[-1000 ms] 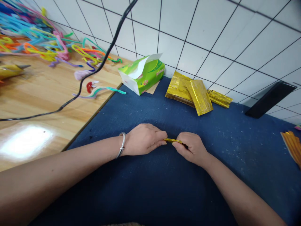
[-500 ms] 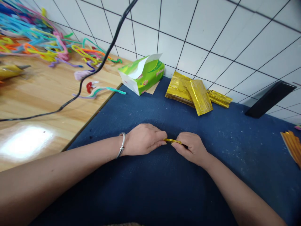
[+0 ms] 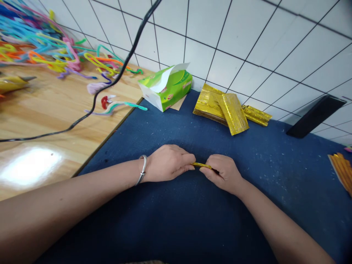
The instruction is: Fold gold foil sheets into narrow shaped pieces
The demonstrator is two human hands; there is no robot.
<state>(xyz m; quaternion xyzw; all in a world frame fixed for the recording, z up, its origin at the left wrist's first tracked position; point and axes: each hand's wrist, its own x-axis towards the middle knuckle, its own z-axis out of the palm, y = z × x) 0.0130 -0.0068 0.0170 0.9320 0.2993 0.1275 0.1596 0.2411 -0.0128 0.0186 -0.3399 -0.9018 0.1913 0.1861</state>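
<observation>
Between my hands, a narrow strip of folded gold foil paper (image 3: pixel 201 165) is stretched above the dark blue tabletop (image 3: pixel 176 216). My left hand (image 3: pixel 173 163), with a silver bangle at the wrist, pinches its left end between thumb and fingers. The other end is gripped by my right hand (image 3: pixel 224 171), its fingers curled and the thumb pressed along the near side. Most of the strip is hidden in the fingers. Beyond the hands lie a stack of gold foil paper (image 3: pixel 209 104), a loose gold sheet (image 3: pixel 235 113) leaning on it, and a folded gold piece (image 3: pixel 257 115).
A green tissue pack (image 3: pixel 170 86) sits by the tiled wall. Black cable (image 3: pixel 118 75) hangs across the wooden table (image 3: pixel 68 124) at left, where colourful pipe cleaners (image 3: pixel 52 47) are heaped. A black flat object (image 3: pixel 316 116) leans at right, near folded orange-gold paper (image 3: pixel 341 170).
The right thumb has shifted very slightly left along the gold strip. Otherwise, the hands and surroundings look the same.
</observation>
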